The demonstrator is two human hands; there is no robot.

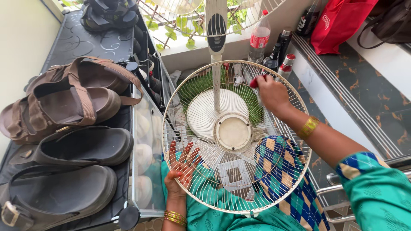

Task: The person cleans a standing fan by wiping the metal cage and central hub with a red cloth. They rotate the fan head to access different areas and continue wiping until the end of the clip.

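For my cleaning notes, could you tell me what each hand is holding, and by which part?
The left hand grips the white fan grille at its lower-left rim. The right hand pinches a small red thing, too hidden to identify, against the grille's top.

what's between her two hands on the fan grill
In the head view, the round hub of the wire fan grill and its radiating spokes lie between the left hand and the right hand.
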